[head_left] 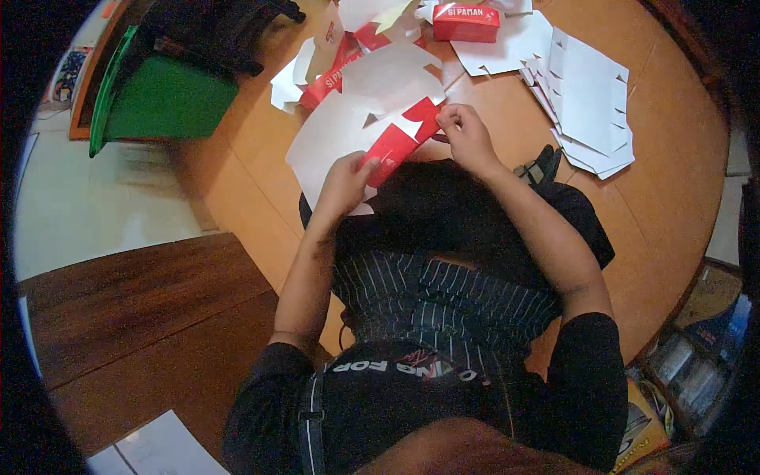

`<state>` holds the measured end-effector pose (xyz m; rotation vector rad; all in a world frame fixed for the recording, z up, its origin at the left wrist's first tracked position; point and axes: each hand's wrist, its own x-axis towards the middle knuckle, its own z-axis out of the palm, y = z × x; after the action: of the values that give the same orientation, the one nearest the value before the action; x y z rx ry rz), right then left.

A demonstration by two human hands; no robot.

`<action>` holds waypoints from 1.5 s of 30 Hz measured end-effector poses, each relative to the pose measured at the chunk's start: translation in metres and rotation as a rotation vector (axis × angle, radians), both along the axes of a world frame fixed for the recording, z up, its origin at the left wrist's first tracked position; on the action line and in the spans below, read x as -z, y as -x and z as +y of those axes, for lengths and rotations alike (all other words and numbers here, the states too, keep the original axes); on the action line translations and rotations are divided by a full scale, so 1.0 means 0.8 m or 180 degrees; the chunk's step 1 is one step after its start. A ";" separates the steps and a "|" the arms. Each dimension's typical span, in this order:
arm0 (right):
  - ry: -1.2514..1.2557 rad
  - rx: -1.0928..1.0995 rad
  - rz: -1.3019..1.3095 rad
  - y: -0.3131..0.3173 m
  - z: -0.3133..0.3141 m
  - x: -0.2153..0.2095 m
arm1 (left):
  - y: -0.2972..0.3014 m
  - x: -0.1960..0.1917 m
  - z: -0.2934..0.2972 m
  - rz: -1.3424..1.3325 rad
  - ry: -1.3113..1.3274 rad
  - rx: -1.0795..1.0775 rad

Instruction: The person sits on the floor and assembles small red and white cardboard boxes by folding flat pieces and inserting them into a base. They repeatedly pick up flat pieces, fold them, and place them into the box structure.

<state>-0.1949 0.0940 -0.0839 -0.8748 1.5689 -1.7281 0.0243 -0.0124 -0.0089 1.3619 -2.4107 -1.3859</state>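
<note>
Head view, looking straight down: the carton blank point(372, 134), white inside and red outside, sits over the person's lap at the near edge of the round table point(673, 198), half folded. The left hand point(344, 184) pinches its lower red edge, thumb on top. The right hand point(467, 136) has its fingertips closed on the red flap at the upper right, near the little cut tabs. So both hands are gripping the same piece, nothing loose.

Risky bit, as far as one can judge: thin card held at two corners with the big white panel hanging free. Pull the hands apart a touch too hard and a tab could tear, or the fold could land off its crease and leave the box crooked. The free panel also overlaps the loose folded pieces point(348, 55) just behind it, so a swing could shove those around.

Off to the right the stack of flat blanks point(590, 99) lies close to the right elbow; a wide move might fan it out. One finished red box point(465, 21) sits at the far edge, well clear. The green bin point(158, 99) is down on the left, out of the way.
</note>
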 end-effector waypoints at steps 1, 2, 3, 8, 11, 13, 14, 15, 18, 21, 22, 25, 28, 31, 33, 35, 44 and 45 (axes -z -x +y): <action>0.0078 0.0040 -0.0861 -0.003 -0.003 0.003 | 0.001 0.008 -0.003 0.0010 0.0062 -0.0025; 0.0205 0.0096 -0.0485 -0.003 -0.005 0.007 | 0.002 0.016 -0.005 0.0020 0.0126 -0.0051; 0.0333 0.0152 -0.0110 0.000 -0.006 0.009 | 0.002 0.023 -0.005 0.0030 0.0191 -0.0075; 0.0620 -0.0356 0.2114 -0.004 0.008 -0.027 | 0.013 0.004 0.014 0.0129 -0.0045 0.0160; 0.0470 -0.0220 0.2526 -0.017 0.008 -0.028 | 0.029 -0.009 0.023 -0.0151 -0.0187 0.0237; 0.0308 0.0398 0.2280 -0.021 0.006 -0.028 | 0.031 -0.001 0.020 -0.0089 -0.0088 0.0277; 0.0264 0.0480 0.2203 -0.020 0.006 -0.029 | 0.031 0.000 0.020 -0.0032 -0.0133 0.0280; 0.0221 0.0560 0.2125 -0.018 0.007 -0.031 | 0.032 0.000 0.020 0.0024 -0.0179 0.0283; 0.0520 0.0379 0.2301 -0.020 0.007 -0.038 | 0.033 0.014 0.018 0.0030 -0.0099 0.0354; 0.0627 -0.0033 0.2373 -0.011 0.007 -0.037 | 0.036 0.010 0.023 0.0098 -0.0329 0.0214; 0.0598 -0.0171 0.2344 -0.007 0.007 -0.036 | 0.036 0.005 0.025 0.0143 -0.0472 0.0127; 0.0545 -0.0468 0.2210 -0.002 0.007 -0.031 | 0.037 0.000 0.024 0.0011 -0.0285 0.0330; 0.0554 -0.0900 0.2554 -0.009 0.011 -0.031 | 0.039 -0.012 0.025 -0.0155 -0.0105 0.0591; 0.0567 -0.0667 0.2390 -0.015 0.017 -0.041 | 0.043 -0.029 0.028 -0.0170 0.0091 0.0629; 0.0138 -0.1090 0.2474 -0.002 0.020 -0.033 | 0.051 -0.050 0.031 0.0537 0.0626 0.0325; -0.0363 -0.1278 0.2167 0.005 0.023 -0.032 | 0.057 -0.061 0.040 0.1858 0.2016 0.0037; 0.0064 -0.1204 0.1489 0.013 0.027 -0.043 | 0.024 -0.008 0.035 0.1543 0.0826 -0.0347; 0.0072 -0.1277 0.1483 0.011 0.030 -0.048 | 0.025 -0.005 0.030 0.1650 0.0584 -0.0480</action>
<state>-0.2039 0.1177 -0.0458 -1.5691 1.5147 -1.3151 0.0043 0.0117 -0.0048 0.9676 -1.9943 -1.2508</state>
